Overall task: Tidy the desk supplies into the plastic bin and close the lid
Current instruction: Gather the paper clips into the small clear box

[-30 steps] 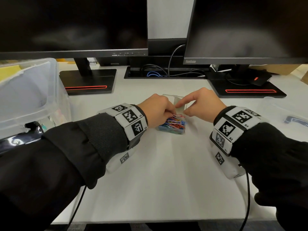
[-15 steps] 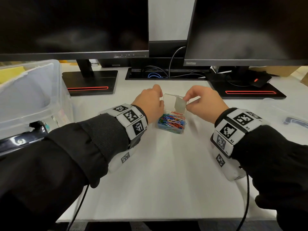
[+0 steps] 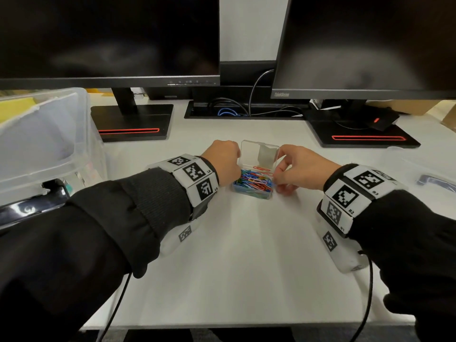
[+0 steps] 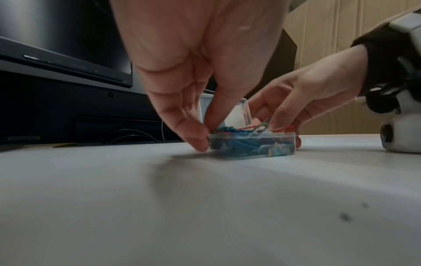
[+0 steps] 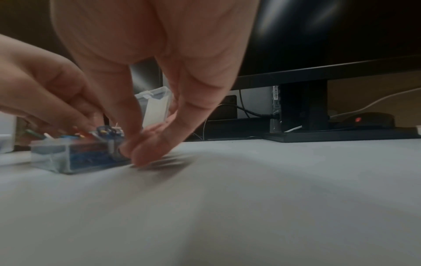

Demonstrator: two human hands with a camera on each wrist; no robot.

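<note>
A small clear box of coloured paper clips (image 3: 253, 186) sits mid-desk, its hinged lid (image 3: 260, 153) standing upright at the far side. My left hand (image 3: 234, 166) grips the box's left end; the left wrist view shows its thumb and fingers (image 4: 198, 142) pinching the box (image 4: 250, 145) at the rim. On the other side, my right hand (image 3: 278, 176) holds the right end, fingertips (image 5: 136, 154) down on the desk against the box wall (image 5: 86, 156). The large clear plastic bin (image 3: 37, 144) stands open at the left edge.
Two dark monitors on black stands (image 3: 130, 122) (image 3: 362, 137) line the back, with cables between them. A translucent lid with a blue handle (image 3: 434, 181) lies at the far right. Below the bin sits a glossy black object (image 3: 29, 206).
The small box's lid has swung from tilted over the clips to upright. My right hand let go of the lid and dropped to the box's right end. The left hand stayed at the left end.
</note>
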